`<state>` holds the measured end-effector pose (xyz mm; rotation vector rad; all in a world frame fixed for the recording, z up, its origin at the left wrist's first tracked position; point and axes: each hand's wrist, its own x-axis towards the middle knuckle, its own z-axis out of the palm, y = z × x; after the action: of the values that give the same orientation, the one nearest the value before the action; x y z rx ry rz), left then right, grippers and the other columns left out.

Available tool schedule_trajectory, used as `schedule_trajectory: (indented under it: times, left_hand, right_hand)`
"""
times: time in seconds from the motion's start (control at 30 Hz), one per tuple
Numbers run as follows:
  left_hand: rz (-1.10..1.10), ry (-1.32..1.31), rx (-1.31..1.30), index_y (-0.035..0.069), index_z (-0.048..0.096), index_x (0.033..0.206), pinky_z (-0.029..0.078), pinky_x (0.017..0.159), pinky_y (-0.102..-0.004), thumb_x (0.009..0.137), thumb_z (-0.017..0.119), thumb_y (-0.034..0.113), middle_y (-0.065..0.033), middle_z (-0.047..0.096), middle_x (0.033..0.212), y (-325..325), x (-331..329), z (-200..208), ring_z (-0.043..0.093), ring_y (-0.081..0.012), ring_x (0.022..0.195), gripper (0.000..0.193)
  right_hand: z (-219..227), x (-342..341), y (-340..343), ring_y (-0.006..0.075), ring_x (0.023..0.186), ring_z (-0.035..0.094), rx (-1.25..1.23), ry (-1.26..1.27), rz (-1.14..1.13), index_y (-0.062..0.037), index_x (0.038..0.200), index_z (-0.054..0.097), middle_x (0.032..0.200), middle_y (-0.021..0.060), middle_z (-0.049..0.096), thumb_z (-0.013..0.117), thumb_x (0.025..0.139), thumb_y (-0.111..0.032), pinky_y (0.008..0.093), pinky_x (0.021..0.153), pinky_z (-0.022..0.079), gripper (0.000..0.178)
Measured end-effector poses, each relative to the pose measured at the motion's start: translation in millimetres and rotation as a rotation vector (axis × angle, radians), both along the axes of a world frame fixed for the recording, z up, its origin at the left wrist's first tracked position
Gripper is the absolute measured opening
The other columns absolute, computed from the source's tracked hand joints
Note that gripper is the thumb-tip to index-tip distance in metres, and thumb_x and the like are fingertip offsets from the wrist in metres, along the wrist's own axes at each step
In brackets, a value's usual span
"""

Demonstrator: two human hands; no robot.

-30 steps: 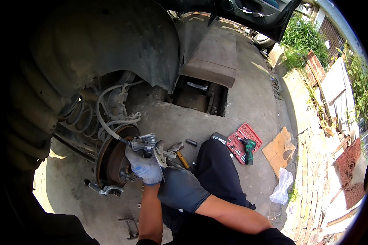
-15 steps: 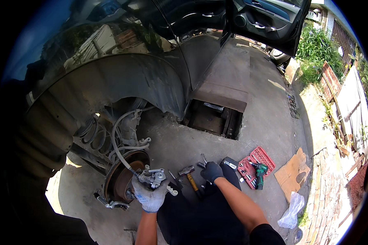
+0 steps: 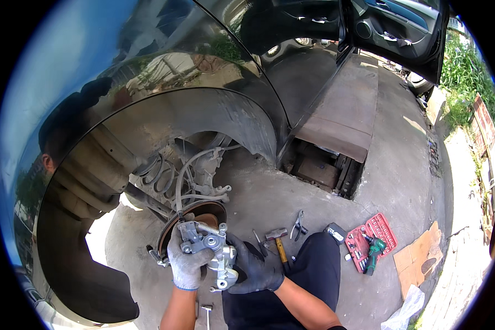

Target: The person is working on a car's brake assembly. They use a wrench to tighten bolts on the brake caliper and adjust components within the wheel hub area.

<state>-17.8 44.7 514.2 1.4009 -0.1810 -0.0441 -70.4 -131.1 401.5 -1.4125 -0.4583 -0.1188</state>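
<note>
At the brake disc (image 3: pixel 208 213), the left hand (image 3: pixel 183 263) kept its fingers closed on the brake caliper (image 3: pixel 213 243). The right hand (image 3: pixel 258 271) had shifted to grip the caliper's right side. On the floor (image 3: pixel 247 192), right of the hammer (image 3: pixel 281 247), lay the released pliers (image 3: pixel 299 223).

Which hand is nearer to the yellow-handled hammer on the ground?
Right. The right hand is just to the left of the hammer, at the right side of the metal caliper; the left hand is farther left, gripping the caliper's other side.
</note>
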Motion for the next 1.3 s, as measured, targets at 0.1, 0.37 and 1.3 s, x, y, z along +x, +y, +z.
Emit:
schedule_trajectory:
  times: [0.1, 0.37, 1.3]
  left_hand:
    - [-0.033, -0.024, -0.083, -0.004, 0.061, 0.145, 0.064, 0.102, -0.0410, 0.078, 0.071, 0.004, -0.0136, 0.074, 0.127, 11.3, -2.7, -2.1, 0.077, -0.0263, 0.112, 0.069]
    - [0.222, -0.007, -0.178, -0.005, 0.042, 0.169, 0.062, 0.103, -0.0431, 0.112, 0.067, 0.050, -0.0233, 0.070, 0.144, 141.5, -74.5, -63.3, 0.072, -0.0295, 0.128, 0.083]
    - [0.181, 0.490, -0.204, 0.000, 0.078, 0.120, 0.064, 0.084, -0.0389, 0.106, 0.074, 0.019, -0.0124, 0.082, 0.108, 275.5, 71.4, -130.5, 0.078, -0.0249, 0.090, 0.024]
  right_hand:
    - [-9.7, -10.7, 50.6, 0.0247, 0.140, 0.064, 0.226, 0.100, -0.107, -0.0004, 0.175, 0.028, 0.153, 0.0175, 0.063, 0.105, 0.076, -0.031, 0.0441, 0.121, 0.050, 0.129]
    - [56.6, -45.2, 101.0, 0.0445, 0.125, 0.072, -0.419, -0.128, -0.491, 0.0037, 0.163, 0.050, 0.140, 0.0297, 0.071, 0.099, 0.078, -0.059, 0.0534, 0.108, 0.058, 0.116]
    - [-9.6, 62.8, 330.6, 0.0418, 0.090, 0.076, -1.169, -0.587, -0.592, 0.0091, 0.113, 0.077, 0.096, 0.0284, 0.077, 0.066, 0.093, -0.014, 0.0550, 0.072, 0.056, 0.033]
